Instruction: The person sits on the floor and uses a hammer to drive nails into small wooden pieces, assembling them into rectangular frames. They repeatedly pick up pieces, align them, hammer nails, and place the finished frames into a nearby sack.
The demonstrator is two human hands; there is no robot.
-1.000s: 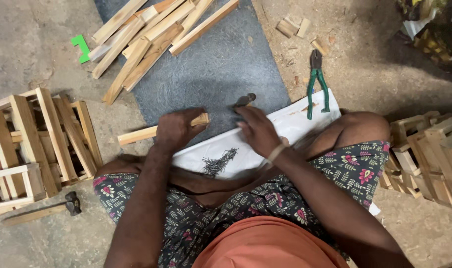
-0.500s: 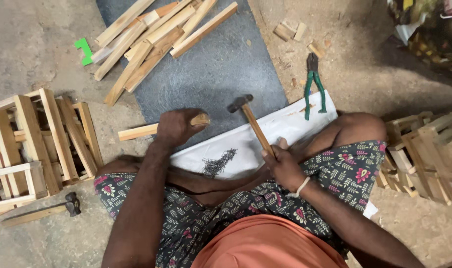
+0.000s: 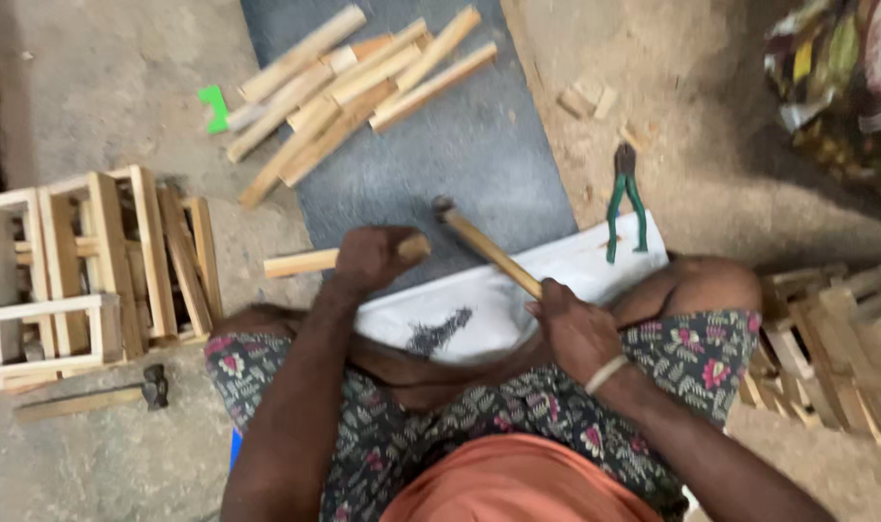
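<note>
Head view: hammer (image 3: pixel 487 249) handle slants up-left from right hand (image 3: pixel 576 329)

Dusty concrete floor (image 3: pixel 92 77) w/ grey mat (image 3: pixel 460 155), dim light.

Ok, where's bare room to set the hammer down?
Free: the grey mat between the pile of pale wooden sticks and the left hand; the white sheet beside the green-handled pliers. Crowded: by the wooden slat crates on the left.
</note>
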